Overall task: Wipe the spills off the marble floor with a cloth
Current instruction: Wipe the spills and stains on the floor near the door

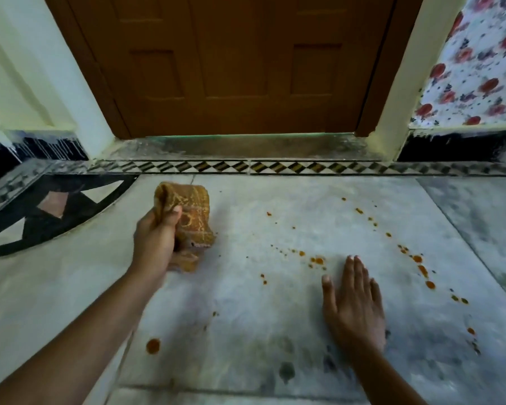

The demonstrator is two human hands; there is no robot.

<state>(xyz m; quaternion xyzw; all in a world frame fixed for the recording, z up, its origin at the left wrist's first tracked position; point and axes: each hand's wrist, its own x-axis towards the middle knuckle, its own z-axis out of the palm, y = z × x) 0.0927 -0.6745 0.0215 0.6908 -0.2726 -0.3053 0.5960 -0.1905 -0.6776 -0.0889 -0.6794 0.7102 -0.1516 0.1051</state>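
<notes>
Before the closed brown wooden door [234,62], on the pale grey marble floor [246,317], both bare hands are at work. At left, the left hand [155,244] is closed tight around a bunched orange-brown patterned cloth [187,211], thumb pressed across its folds; the cloth is lifted and looks clear of the marble, though contact cannot be told for sure. At right, the right hand [354,302] is spread flat, palm down, fingers straight and close together, and holds nothing. Scattered orange spills [421,267] dot the floor beyond and to the right of its fingertips, and one larger orange drop [153,346] lies near the left forearm. A strip of black-and-yellow diamond border tiles [275,167] runs along the threshold.
</notes>
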